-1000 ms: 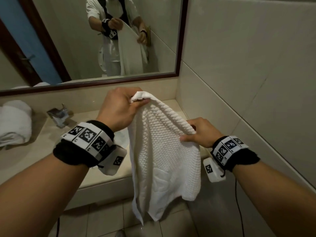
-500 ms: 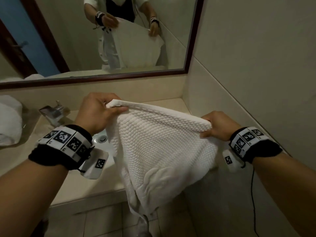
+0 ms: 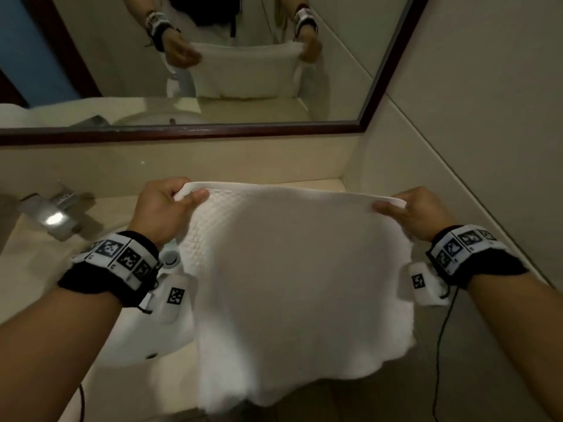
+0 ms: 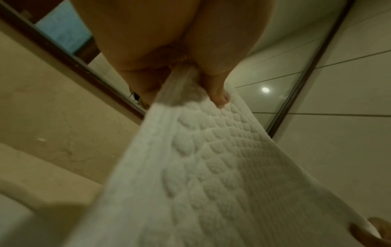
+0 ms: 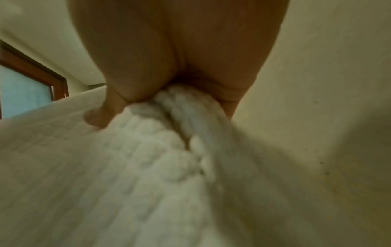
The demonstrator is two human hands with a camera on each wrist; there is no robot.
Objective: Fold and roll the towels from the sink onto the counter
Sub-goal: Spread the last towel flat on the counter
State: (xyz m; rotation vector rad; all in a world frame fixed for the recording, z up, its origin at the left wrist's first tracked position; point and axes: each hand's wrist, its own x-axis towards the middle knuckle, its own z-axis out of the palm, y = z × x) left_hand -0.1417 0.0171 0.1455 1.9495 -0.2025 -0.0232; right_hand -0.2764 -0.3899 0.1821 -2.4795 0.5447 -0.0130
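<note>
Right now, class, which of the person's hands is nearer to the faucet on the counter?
Left. The left hand grips the towel's left corner just right of the faucet. The right hand grips the opposite corner, across the towel's whole width, beside the wall.

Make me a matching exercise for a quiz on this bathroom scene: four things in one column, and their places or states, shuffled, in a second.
Things
1. white textured towel
2. shiny metal tap
3. dark wood-framed mirror
4. round white sink basin

Places or states
A. mounted on the wall above the counter
B. standing at the far left of the counter
C. set into the counter under the left wrist
D. stretched in the air between the left hand and right hand

Pairs: 1-D, 2-B, 3-A, 4-C
</note>
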